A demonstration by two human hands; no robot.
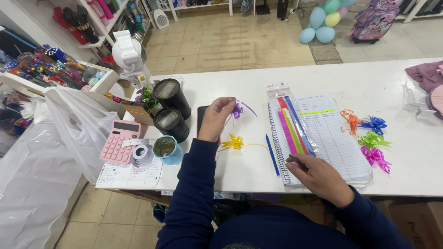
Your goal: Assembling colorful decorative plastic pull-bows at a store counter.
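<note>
White desk, seen from the head camera. Entries run left to right.

Far left, at 9 o'clock from the desk centre: pink calculator lying flat on a printed sheet; a tape roll touching its right edge. Just right of the roll, a blue cup, upright. At 12 o'clock from the cup, two black cylinders, upright, one behind the other.

Left hand: raised above the desk, fingers pinched closed on a purple ribbon bow, with thin ribbon tails trailing toward 3 o'clock. A dark phone lies under the hand, mostly hidden.

Yellow ribbon bow: flat on the desk at 6 o'clock from the purple one, just beside the left wrist, not held; its tail runs toward 3 o'clock.

Blue pen: on the desk, between the yellow bow and the spiral notebook.

On the notebook's left half: clear packet of coloured strips, lying lengthwise.

Right hand: resting on the notebook's near edge at 6 o'clock, fingers curled closed around a dark pen whose tip points toward 10 o'clock.

At 3 o'clock from the notebook, a loose group of bows on the desk: orange, blue, green, pink.
</note>
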